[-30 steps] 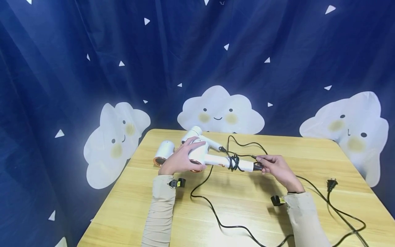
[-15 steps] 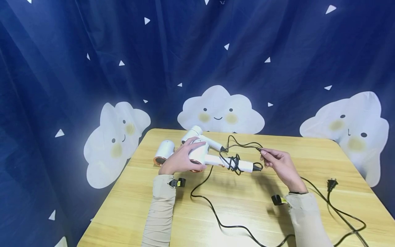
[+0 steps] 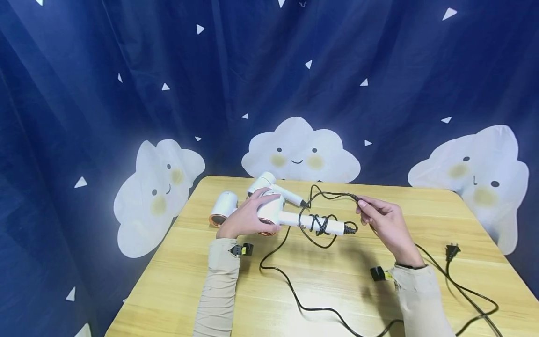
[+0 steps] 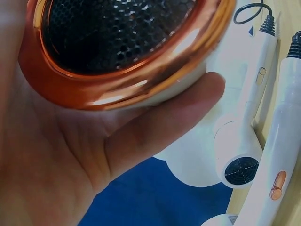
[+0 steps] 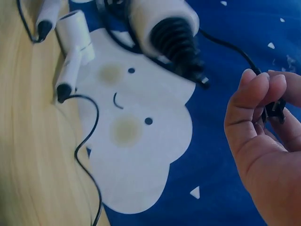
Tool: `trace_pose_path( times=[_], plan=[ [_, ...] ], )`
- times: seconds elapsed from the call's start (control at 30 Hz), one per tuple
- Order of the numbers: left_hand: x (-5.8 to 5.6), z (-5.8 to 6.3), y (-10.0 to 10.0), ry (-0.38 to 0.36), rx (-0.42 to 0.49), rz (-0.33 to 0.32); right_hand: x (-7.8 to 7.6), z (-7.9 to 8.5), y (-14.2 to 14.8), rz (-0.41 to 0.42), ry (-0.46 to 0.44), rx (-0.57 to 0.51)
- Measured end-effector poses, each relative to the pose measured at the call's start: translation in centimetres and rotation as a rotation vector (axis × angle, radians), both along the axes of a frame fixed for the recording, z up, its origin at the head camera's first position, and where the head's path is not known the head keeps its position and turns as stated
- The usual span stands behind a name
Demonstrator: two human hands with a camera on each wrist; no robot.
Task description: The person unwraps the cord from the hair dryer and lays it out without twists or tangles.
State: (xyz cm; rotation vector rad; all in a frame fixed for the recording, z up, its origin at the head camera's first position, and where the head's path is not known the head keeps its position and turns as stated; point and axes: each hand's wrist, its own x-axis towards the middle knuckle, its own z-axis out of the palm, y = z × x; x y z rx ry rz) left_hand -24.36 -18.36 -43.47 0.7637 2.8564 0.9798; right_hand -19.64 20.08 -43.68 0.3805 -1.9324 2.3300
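Observation:
My left hand [image 3: 246,217] grips the head of a white hair dryer [image 3: 290,218], which has a copper-coloured ring round its mesh [image 4: 127,37]. The dryer's handle points right, above the table. Its black cord [image 3: 315,195] is wound loosely about the handle, and one loop sags below it. To the right of the handle, my right hand [image 3: 386,227] pinches the plug end of this cord. In the right wrist view the dark plug [image 5: 273,113] shows partly between thumb and fingers, the rest hidden by them.
Two more white hair dryers lie on the wooden table [image 3: 236,285], one at the back [image 3: 289,195], one at the left [image 3: 225,205]. A loose plug [image 3: 452,252] and black cords [image 3: 316,309] spread across the front and right. Behind hangs a blue curtain [image 3: 269,84].
My right hand has moved up and to the right with the plug. The winding round the handle has loosened, and a loop of cord now hangs below it. My left hand has stayed put.

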Motion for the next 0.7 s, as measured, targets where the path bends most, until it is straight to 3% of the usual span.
trace_pose_path(
  times=[0.47, 0.7],
  plan=[
    [-0.2, 0.0, -0.2, -0.012, 0.019, -0.001, 1.2, 1.5, -0.6, 0.197, 0.112, -0.059],
    [-0.1, 0.0, -0.4, -0.012, 0.036, 0.005, 1.3, 1.5, -0.4, 0.318, 0.093, -0.024]
  ],
)
